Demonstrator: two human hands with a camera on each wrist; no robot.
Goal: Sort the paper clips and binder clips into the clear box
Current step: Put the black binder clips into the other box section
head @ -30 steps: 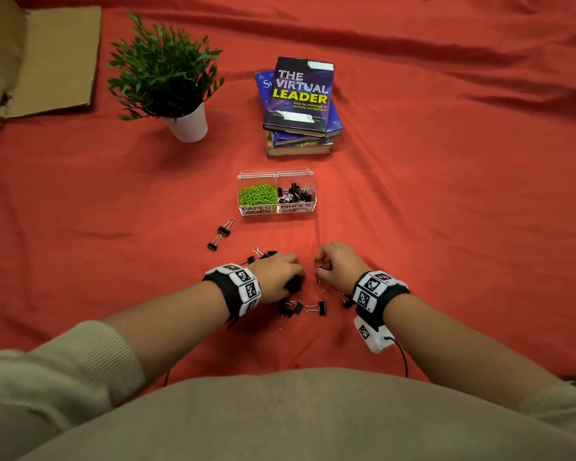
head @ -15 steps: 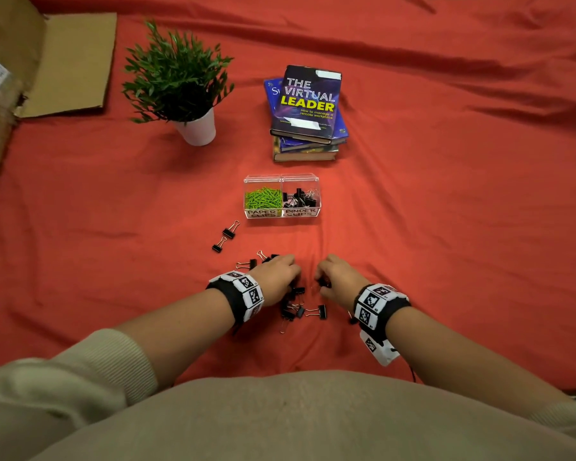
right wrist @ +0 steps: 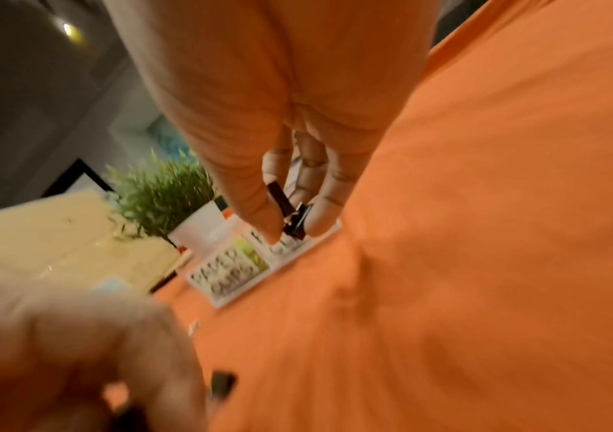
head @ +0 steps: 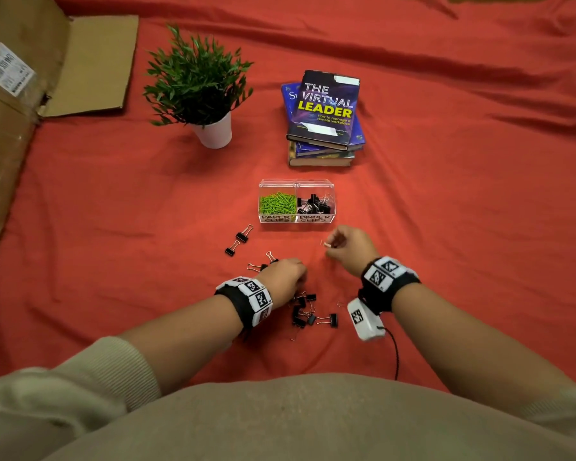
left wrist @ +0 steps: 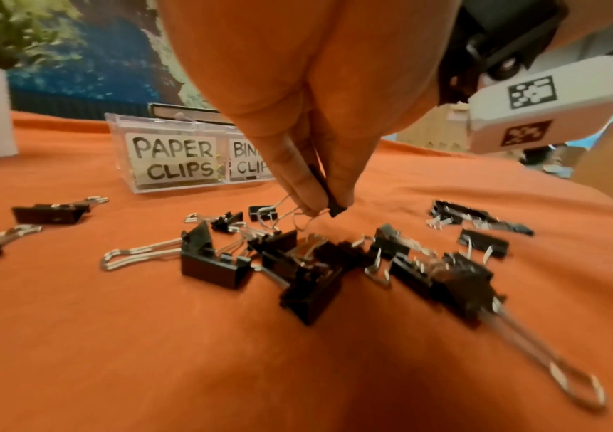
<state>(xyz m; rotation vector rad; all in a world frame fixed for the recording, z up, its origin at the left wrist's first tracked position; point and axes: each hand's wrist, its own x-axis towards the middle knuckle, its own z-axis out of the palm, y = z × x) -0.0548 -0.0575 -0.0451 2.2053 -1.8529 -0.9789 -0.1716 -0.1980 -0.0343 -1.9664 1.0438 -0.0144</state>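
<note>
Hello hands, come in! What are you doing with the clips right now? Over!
Left hand pinching a binder clip at the pile. Right hand carrying another clip toward the box. Nothing blocking.

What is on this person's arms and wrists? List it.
Left wrist band: black strap with white blocks bearing black square-code markers. Right wrist band: the same, plus a white camera box with a marker and a black cable. Beige ribbed sleeves, pushed up.

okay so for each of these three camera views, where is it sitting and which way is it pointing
Head: worn high, looks forward and down at the red cloth; both forearms show.
Left wrist: low over the cloth, looks along the left hand pinching a black binder clip.
Right wrist: tilted, looks along the right hand pinching another black clip.
All three share the clear two-compartment labelled box.
</note>
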